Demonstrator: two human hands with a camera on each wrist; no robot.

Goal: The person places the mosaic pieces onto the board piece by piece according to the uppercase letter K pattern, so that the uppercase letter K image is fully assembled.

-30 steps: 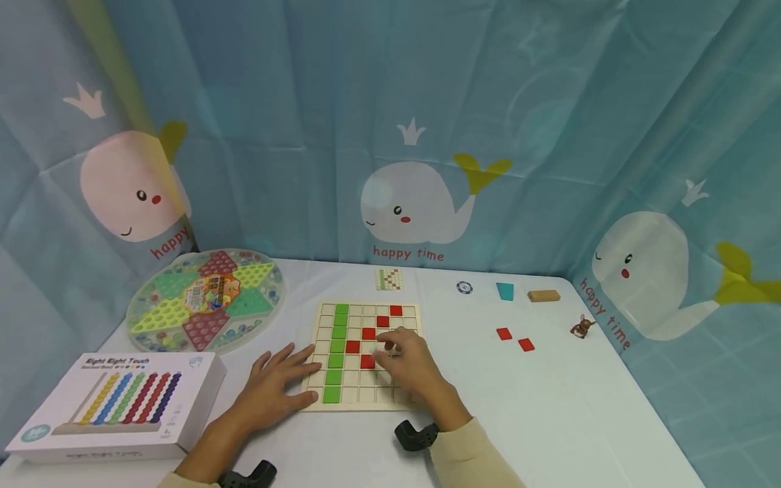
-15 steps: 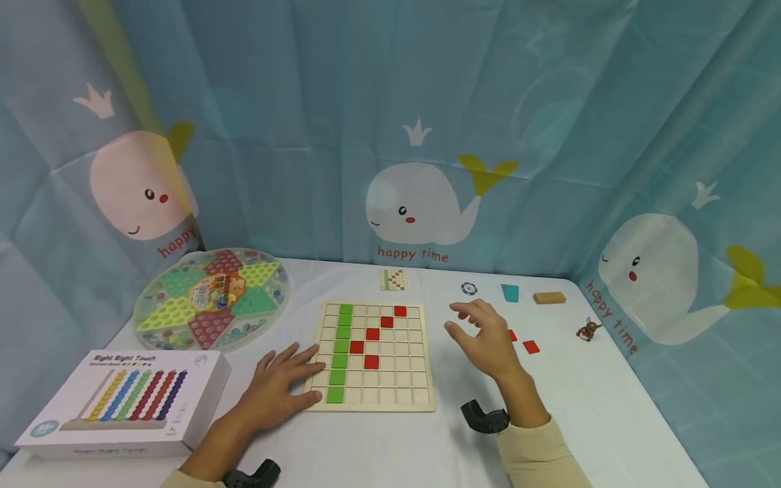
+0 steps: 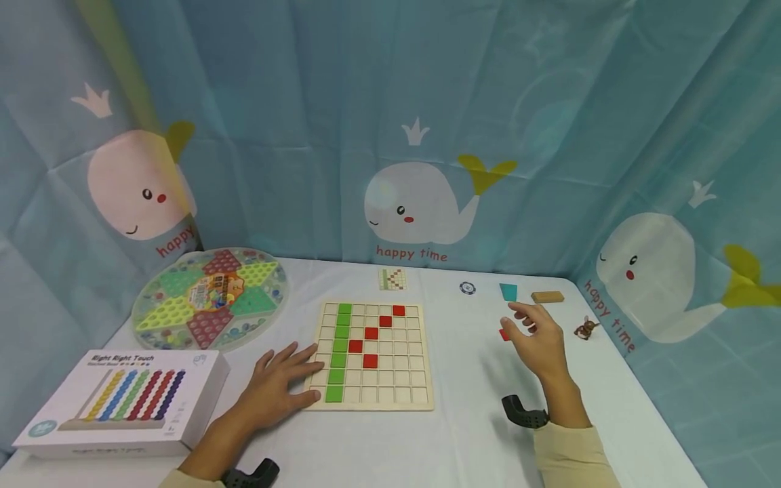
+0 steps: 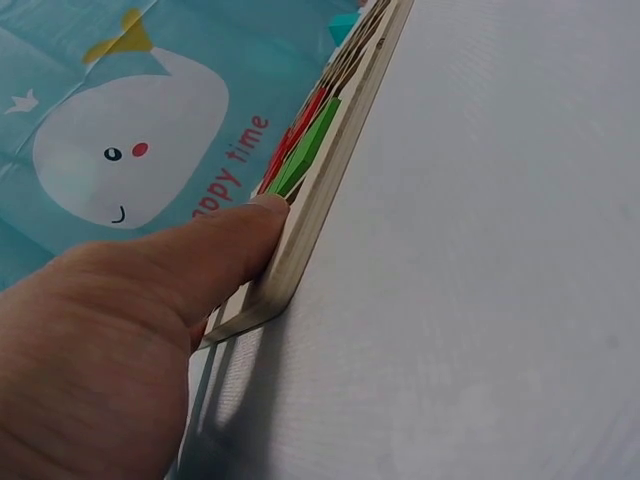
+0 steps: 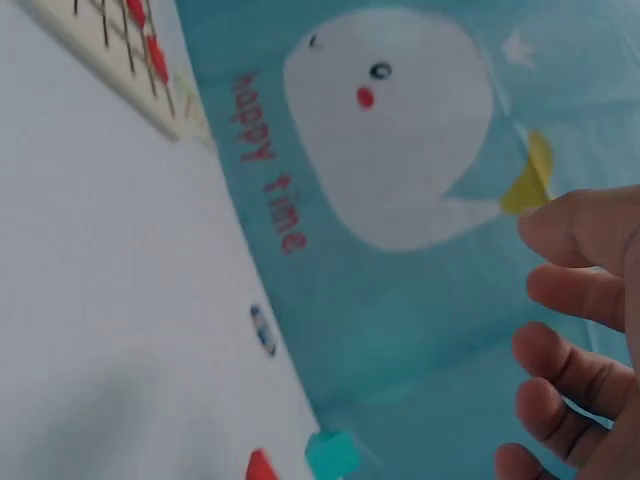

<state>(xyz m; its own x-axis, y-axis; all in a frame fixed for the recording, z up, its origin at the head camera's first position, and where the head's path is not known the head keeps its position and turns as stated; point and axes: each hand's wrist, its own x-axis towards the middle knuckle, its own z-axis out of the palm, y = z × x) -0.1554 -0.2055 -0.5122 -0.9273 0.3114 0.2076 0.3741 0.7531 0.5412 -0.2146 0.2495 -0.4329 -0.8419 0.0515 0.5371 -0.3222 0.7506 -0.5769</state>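
Note:
A wooden grid board (image 3: 399, 386) lies on the white table, with a column of green square tiles (image 3: 339, 346) and several red square tiles (image 3: 371, 333) set in its cells. My left hand (image 3: 277, 383) rests on the board's left edge, fingers spread. In the left wrist view the thumb (image 4: 235, 240) lies on the board's corner beside a green tile (image 4: 308, 150). Over the right of the table hovers my right hand (image 3: 539, 339), fingers loosely bent and nothing between them. A loose red tile (image 3: 504, 335) shows just left of it; the other loose red tile is hidden behind the hand.
Behind the board lies a small pattern card (image 3: 392, 279). A poker chip (image 3: 467, 288), a teal piece (image 3: 508, 292), a wooden block (image 3: 547, 297) and a brown figurine (image 3: 586, 329) stand at back right. At left are a round game board (image 3: 244, 325) and a white box (image 3: 201, 407).
My right hand has left the grid board and moved right to the loose red tiles. A red tile near the board's middle is uncovered. The left hand has stayed put.

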